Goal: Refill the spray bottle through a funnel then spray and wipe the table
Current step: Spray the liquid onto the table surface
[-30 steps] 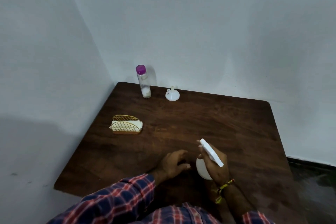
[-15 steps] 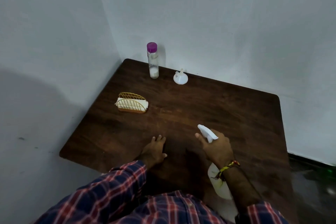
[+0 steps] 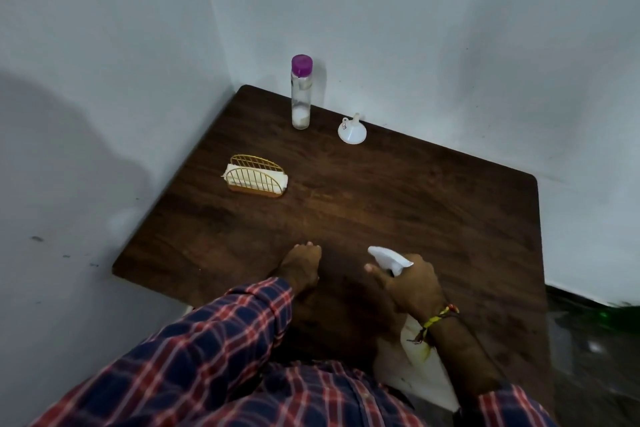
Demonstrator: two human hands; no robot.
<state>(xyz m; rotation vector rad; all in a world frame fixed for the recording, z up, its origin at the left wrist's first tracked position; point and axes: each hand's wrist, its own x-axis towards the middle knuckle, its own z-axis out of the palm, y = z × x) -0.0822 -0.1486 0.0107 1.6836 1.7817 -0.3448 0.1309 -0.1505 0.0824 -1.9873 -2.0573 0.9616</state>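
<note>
Gripping spray bottle [image 3: 389, 258], right hand [image 3: 414, 284]

One spray bottle [image 3: 389, 258], one capped bottle [image 3: 301, 94], one funnel [image 3: 352, 130], one napkin holder [image 3: 255, 176].

bare room corner, wooden table [image 3: 415, 191]

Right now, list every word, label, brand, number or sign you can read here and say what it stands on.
No text here can be read.
Funnel: a small dark mark on a tab at its rim, too small to read.
Clear bottle with the purple cap: no label shows.
Spray bottle in the right hand: plain white, no print shows.
Gold napkin holder: no lettering.
</note>
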